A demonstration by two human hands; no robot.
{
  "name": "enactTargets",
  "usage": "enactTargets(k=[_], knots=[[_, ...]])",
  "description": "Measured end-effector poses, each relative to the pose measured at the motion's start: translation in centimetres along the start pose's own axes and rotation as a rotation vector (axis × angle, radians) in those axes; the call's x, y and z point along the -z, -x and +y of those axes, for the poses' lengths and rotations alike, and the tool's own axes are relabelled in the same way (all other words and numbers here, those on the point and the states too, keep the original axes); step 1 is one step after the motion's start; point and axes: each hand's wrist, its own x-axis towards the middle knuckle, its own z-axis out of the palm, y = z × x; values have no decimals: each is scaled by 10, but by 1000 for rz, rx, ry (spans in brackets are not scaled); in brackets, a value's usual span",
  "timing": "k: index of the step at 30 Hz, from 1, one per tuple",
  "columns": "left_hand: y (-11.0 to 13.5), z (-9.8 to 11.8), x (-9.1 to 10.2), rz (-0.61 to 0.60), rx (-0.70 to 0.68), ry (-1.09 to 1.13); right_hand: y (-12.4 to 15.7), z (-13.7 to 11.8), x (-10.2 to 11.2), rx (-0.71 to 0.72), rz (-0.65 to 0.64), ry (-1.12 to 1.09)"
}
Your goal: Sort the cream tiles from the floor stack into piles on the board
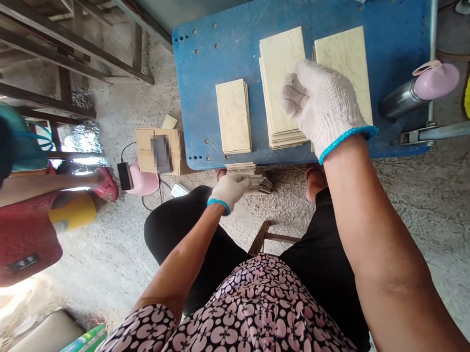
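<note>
Both my hands wear white knit gloves with blue cuffs. My left hand (231, 189) reaches down to a low stack of pale thin boards (254, 178) on the floor between my feet, its fingers curled on the stack's edge. My right hand (320, 105) hovers over the blue platform (215, 58) with its fingers curled loosely, just above the near end of the middle stack of boards (280, 82). A smaller stack (233, 116) lies to the left and a third stack (347, 64) to the right, partly hidden by my hand.
A steel flask with a pink cap (420, 90) lies at the platform's right edge beside a metal rail (433, 46). On the floor to the left sit a cardboard box (159, 150), a pink device with a cable (140, 179) and another person (23, 204). Wooden frames (61, 43) stand behind.
</note>
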Motion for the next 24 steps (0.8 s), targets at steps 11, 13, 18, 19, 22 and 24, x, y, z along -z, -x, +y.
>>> enactTargets(k=[11, 13, 18, 19, 22, 24], knots=[[25, -62, -51, 32, -325, -1149, 4, -9, -4, -15, -37, -33], [24, -65, -52, 15, -320, -1191, 4, -10, -5, -22, -33, -40], [26, -75, -52, 32, -331, -1230, 6, -11, -7, -36, -13, -29], [27, -76, -52, 32, -335, -1232, 6, -11, -7, -35, -15, -29], [31, -74, -52, 36, -372, -1253, 4, -10, -6, -31, -20, -31], [29, -67, -50, 46, -395, -1251, 3, -8, -4, -29, -26, -19]])
